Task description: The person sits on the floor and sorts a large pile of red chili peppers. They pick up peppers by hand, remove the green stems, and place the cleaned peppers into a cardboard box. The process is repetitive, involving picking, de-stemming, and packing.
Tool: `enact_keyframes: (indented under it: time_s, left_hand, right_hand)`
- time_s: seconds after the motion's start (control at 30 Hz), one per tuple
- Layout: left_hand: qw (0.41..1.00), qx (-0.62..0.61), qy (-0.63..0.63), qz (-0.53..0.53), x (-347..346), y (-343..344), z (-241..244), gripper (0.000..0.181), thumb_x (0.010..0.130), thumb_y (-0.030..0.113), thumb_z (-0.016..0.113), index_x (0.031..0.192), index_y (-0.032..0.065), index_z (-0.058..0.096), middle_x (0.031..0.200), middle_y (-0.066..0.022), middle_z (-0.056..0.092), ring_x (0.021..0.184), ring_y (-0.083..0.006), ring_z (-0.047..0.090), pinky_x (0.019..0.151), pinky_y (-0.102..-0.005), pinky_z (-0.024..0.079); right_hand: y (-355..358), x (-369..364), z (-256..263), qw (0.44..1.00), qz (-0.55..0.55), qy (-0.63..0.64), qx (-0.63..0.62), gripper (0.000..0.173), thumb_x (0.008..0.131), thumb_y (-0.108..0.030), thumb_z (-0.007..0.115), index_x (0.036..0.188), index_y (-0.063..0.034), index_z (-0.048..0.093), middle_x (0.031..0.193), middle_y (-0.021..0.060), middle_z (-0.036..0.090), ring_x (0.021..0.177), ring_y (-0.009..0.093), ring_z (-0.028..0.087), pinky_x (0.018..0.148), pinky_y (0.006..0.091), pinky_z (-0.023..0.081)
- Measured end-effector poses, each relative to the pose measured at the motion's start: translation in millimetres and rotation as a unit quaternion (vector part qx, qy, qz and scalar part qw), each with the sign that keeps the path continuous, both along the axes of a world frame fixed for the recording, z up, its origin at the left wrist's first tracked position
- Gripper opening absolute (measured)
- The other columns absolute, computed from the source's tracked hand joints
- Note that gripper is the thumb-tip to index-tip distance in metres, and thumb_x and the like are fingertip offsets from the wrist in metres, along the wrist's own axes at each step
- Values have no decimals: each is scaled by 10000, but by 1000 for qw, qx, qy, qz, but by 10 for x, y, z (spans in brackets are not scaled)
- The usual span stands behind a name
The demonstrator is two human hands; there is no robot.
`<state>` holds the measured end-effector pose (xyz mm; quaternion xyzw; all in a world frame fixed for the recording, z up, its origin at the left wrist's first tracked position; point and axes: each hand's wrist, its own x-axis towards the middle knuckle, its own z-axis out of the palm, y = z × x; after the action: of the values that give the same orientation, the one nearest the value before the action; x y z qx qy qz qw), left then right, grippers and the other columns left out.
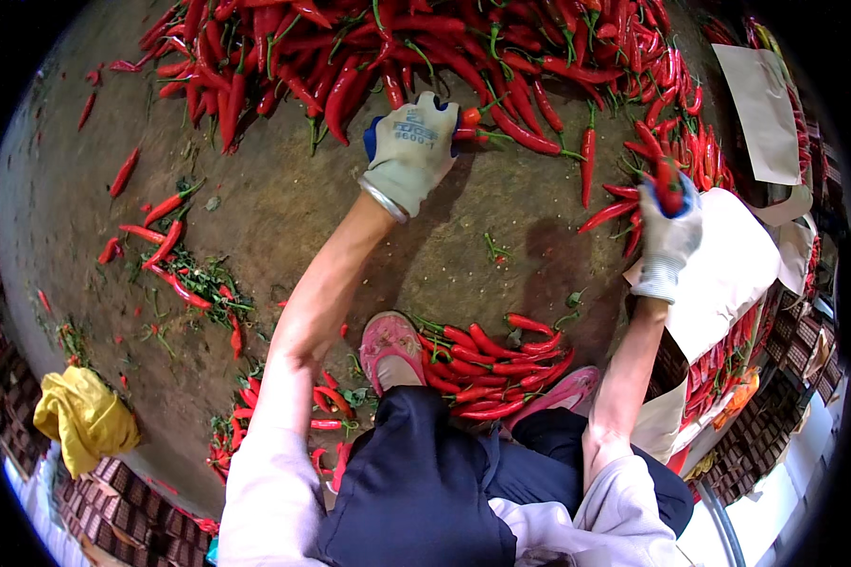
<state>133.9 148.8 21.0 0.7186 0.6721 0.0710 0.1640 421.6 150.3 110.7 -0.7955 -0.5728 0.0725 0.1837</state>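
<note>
My left hand (415, 145), in a pale work glove with blue on the palm side, reaches to the near edge of a large heap of red chili peppers (425, 42). Its fingers curl downward, and two peppers (471, 124) stick out beside the thumb, stems to the right; the rest of them is hidden under the glove. Over at the right, my right hand (670, 227), gloved too, grips a few red chili peppers (668, 186), slightly blurred. It is above the left edge of a white flap (727, 262) on a container of peppers.
Between my pink shoes (391, 347) lies a small pile of peppers (496, 368). Loose peppers and green scraps (209, 283) litter the floor (312, 212) at left. A yellow cloth (85, 418) lies farther left. Another pale flap (762, 113) stands at upper right.
</note>
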Motion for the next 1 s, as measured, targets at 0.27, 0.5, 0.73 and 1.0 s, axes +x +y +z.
enact_keyframes:
  time_s: [0.27,0.5,0.73,1.0]
  left_hand:
    - [934,15,-331,130,-208,-446,26,327,724,253,761,963,46,676,876,-124,682,758,-251,642,662,-375,497]
    - [615,-243,-714,232,-163,-807,-168,206,863,150,647,1020,17,647,906,5,634,816,-74,561,723,-246,440]
    - [541,-247,-754,279,-126,-1102,-312,204,882,223,625,913,23,653,744,-26,610,660,-118,593,589,-263,458]
    - [533,-264,-744,304,-99,-1127,-106,168,849,195,693,849,40,629,695,-3,603,608,-100,575,554,-244,448]
  right_hand:
    - [93,-886,-715,957,224,-156,-97,467,675,-305,748,1091,-128,631,1021,139,625,951,328,604,825,417,485]
    - [-45,-656,-625,923,338,-110,-149,353,720,-275,711,1043,-153,636,971,117,620,915,321,609,803,429,492]
    - [-269,-336,-502,973,119,102,-167,497,661,-288,799,1066,-49,639,1027,162,667,926,348,635,813,396,492]
    - [-235,-1029,-670,985,-5,38,-167,523,673,-429,776,975,-27,634,868,193,676,876,373,643,771,427,489]
